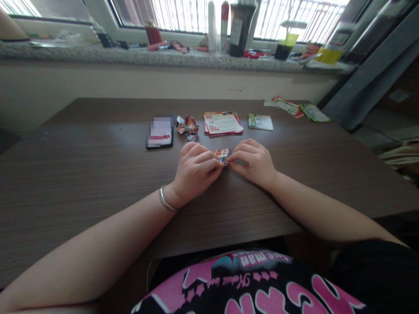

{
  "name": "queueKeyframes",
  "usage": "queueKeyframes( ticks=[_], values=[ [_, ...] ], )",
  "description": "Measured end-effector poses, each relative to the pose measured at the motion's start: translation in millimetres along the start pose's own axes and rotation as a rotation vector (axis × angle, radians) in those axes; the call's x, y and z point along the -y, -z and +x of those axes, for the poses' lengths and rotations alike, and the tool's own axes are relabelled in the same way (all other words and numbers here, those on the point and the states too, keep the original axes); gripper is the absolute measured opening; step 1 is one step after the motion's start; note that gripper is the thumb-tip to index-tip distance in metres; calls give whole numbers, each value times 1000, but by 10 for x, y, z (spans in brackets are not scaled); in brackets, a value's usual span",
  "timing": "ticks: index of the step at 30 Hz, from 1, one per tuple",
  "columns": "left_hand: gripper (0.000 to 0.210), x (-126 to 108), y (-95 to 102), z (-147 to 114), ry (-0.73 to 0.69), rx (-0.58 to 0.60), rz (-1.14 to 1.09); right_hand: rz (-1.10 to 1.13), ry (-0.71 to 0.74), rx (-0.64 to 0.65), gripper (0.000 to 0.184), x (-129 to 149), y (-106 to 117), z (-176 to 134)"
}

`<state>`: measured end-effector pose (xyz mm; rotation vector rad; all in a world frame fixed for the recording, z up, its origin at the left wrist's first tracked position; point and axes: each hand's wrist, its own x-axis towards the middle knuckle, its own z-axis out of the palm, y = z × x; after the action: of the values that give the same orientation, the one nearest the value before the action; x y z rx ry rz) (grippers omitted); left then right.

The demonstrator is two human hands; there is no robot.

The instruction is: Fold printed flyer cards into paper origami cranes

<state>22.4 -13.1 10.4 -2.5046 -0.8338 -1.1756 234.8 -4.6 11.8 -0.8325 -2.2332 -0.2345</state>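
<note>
Between my two hands is a small piece of printed paper (221, 154), coloured yellow, red and blue. My left hand (198, 168) is closed on its left side, thumb and fingers pinched at the near edge, and covers part of it. On the other side my right hand (252, 161) pinches the paper's right edge with its fingertips. Just beyond my left hand lie folded paper pieces (191, 125) in orange, brown and white. A stack of printed cards (223, 123) with red borders lies beyond the held paper.
A phone (159, 131) lies left of the folded pieces on the brown table (98, 174). Right of the stack are a green-and-white packet of paper (260, 122) and more printed strips (288, 107). Bottles (241, 28) and small items crowd the granite windowsill (183, 57) behind.
</note>
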Motion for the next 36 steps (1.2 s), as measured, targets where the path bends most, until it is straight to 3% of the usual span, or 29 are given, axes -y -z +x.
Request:
queueKeyframes(
  ticks=[15,25,29,33,36],
  values=[
    [12,36,-6,-4,-32,4,-8,-127,-32,103,12,-35,-44,-26],
    [7,89,14,-8,-43,32,-37,-103,-74,88,11,-63,-55,-48],
    [8,138,-10,-17,69,49,-123,-67,-119,70,9,-114,-80,-66],
    [13,170,-42,-34,246,-32,-234,-9,-173,28,7,-180,-104,-94],
    [9,197,-50,-43,280,-66,-298,35,-172,40,9,-198,-110,-102]
  ],
)
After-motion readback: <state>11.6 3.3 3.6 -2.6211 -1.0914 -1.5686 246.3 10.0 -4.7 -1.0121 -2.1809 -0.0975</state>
